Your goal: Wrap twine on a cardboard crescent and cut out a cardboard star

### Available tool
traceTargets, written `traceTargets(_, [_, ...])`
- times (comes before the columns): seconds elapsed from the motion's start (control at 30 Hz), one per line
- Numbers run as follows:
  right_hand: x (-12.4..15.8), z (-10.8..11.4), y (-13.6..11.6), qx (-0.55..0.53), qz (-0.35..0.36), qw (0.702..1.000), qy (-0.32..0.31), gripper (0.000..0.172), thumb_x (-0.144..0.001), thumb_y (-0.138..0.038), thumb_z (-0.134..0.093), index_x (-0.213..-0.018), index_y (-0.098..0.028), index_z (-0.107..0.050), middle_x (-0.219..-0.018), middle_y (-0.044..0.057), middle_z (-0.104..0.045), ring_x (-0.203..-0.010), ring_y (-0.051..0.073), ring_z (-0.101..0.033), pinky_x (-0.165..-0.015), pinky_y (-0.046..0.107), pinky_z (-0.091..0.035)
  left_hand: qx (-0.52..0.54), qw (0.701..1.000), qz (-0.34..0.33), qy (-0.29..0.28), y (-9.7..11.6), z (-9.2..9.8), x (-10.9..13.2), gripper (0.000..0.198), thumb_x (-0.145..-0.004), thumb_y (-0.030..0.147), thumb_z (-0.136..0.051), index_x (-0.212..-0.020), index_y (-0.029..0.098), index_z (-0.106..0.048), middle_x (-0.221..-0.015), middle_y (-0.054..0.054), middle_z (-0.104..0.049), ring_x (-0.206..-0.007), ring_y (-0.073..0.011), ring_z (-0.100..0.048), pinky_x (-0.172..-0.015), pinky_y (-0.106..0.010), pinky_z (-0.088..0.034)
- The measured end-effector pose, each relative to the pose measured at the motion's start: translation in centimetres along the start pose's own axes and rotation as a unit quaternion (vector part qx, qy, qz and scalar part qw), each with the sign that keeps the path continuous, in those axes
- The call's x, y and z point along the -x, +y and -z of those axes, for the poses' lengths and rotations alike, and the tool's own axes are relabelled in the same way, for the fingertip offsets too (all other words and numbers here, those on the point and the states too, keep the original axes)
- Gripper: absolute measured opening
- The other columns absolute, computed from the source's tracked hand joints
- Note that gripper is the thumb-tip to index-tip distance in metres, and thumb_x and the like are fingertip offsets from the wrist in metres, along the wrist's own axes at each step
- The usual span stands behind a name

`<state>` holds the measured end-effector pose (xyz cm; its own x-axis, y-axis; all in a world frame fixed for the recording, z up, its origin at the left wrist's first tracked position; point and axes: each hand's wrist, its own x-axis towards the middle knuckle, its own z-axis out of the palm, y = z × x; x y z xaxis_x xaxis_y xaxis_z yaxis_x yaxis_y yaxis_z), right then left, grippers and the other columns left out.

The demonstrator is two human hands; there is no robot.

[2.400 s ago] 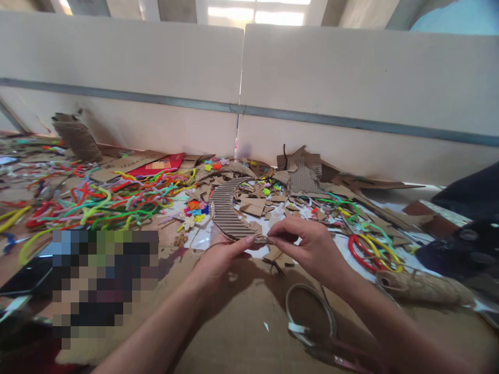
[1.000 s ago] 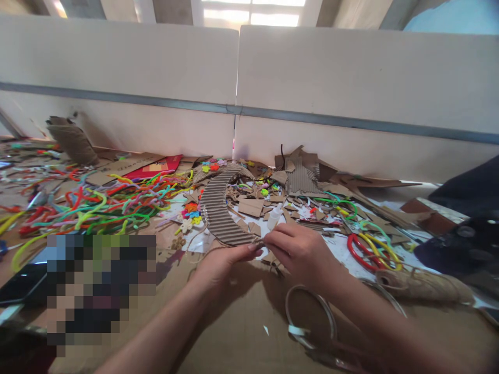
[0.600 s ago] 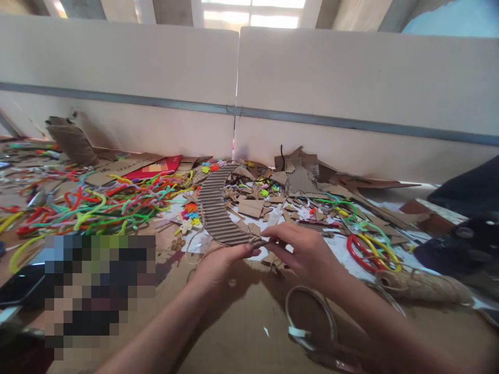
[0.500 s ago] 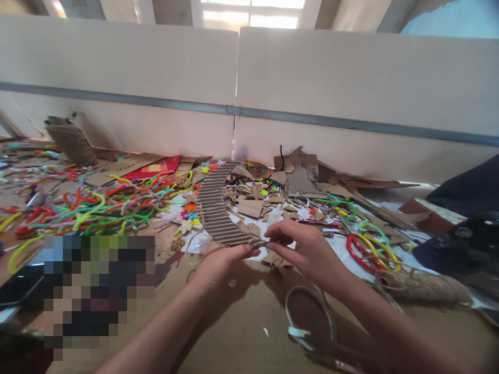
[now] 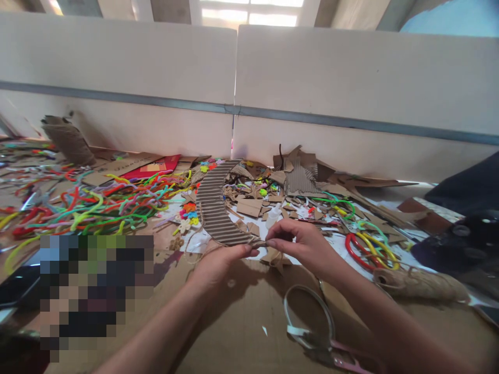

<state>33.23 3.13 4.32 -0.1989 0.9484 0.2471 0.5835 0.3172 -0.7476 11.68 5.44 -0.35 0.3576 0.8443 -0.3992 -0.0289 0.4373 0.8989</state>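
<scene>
A crescent of corrugated cardboard (image 5: 214, 202) stands up in front of me, its lower tip pointing right. My left hand (image 5: 224, 259) is closed on its lower edge, thumb on top. At the crescent's tip my right hand (image 5: 296, 241) pinches with thumb and forefinger; twine (image 5: 255, 241) appears wrapped around that tip, and the fingers press on it. A loose loop of twine hangs at the left side of the crescent. Below the right fingers, a small cardboard star (image 5: 277, 259) is partly hidden.
Colourful pipe cleaners (image 5: 97, 200) lie heaped at left. Cardboard scraps (image 5: 249, 206) and a white glue bottle (image 5: 273, 215) are behind the hands. At right are red-and-yellow-handled scissors (image 5: 360, 254) and a twine roll (image 5: 421, 285). Another pair of scissors (image 5: 335, 358) lies in front.
My right fingers have closed in on the crescent's tip and lowered slightly. The left hand keeps its hold, and the crescent stays nearly still.
</scene>
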Motion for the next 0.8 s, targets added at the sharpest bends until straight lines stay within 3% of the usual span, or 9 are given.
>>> traceTargets(0.23, [-0.4, 0.2, 0.2, -0.041, -0.03, 0.999, -0.02, 0.009, -0.084, -0.027, -0.069, -0.08, -0.02, -0.073, -0.076, 0.001, -0.072, -0.073, 0.018, -0.063, -0.067, 0.028, -0.046, -0.001, 1.0, -0.013, 0.003, 0.1, -0.1, 0.0, 0.026, -0.073, 0.043, -0.077, -0.085, 0.021, -0.084, -0.09, -0.011, -0.078, -0.081, -0.0278, -0.065, -0.07, -0.035, -0.041])
traceTargets(0.43, [-0.6, 0.3, 0.3, -0.111, -0.074, 0.99, -0.05, 0.014, -0.08, -0.033, -0.076, -0.079, -0.019, -0.073, -0.073, 0.001, -0.069, -0.07, 0.017, -0.06, -0.066, 0.029, -0.044, -0.014, 0.999, -0.051, -0.008, 0.1, 0.0, -0.1, 0.022, -0.074, 0.041, -0.077, -0.082, 0.023, -0.084, -0.107, -0.01, -0.08, -0.107, -0.0344, -0.064, -0.089, -0.04, -0.043])
traceTargets(0.57, [-0.5, 0.4, 0.6, -0.172, -0.101, 0.977, -0.079, 0.019, -0.077, -0.035, -0.079, -0.08, -0.018, -0.072, -0.072, 0.0, -0.067, -0.067, 0.015, -0.057, -0.064, 0.027, -0.041, -0.008, 0.998, -0.058, -0.025, 0.3, -0.2, 0.3, 0.02, -0.076, 0.038, -0.074, -0.086, 0.023, -0.083, -0.108, -0.009, -0.08, -0.11, -0.0347, -0.064, -0.092, -0.042, -0.044])
traceTargets(0.8, [-0.5, 0.4, 1.7, -0.239, -0.13, 0.955, -0.115, 0.033, -0.072, -0.045, -0.088, -0.083, -0.017, -0.073, -0.074, 0.0, -0.067, -0.068, 0.014, -0.055, -0.064, 0.027, -0.041, -0.001, 0.996, -0.082, -0.044, 1.0, -0.7, 0.8, 0.019, -0.066, 0.035, -0.077, -0.078, 0.021, -0.08, -0.113, -0.012, -0.079, -0.113, -0.0346, -0.065, -0.098, -0.043, -0.046])
